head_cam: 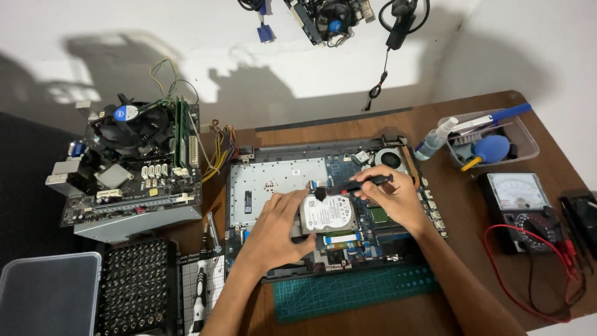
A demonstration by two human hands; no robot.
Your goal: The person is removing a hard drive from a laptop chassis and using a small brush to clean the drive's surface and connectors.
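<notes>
- The left hand (273, 227) lies on the opened laptop (329, 205), fingers curled around the left edge of the hard drive (328, 213) to steady it.
- The right hand (398, 199) pinches a slim black brush (354, 185) between thumb and fingers, bristles touching the drive's upper left corner.
- The drive sits in the middle of the laptop chassis, just right of the pale metal plate (277, 186) and left of the green circuit area.
- Risk, as I judge it: pushing hard with the brush could shift the drive against its connector, since only 1 hand braces it.
- Loose bristles or dust could fall onto the exposed board beneath.
- The drive is a flat silver rectangle with a white label and a round spindle mark at its centre.
- A cutting mat (354, 289) lies on the counter (460, 130) in front.
</notes>
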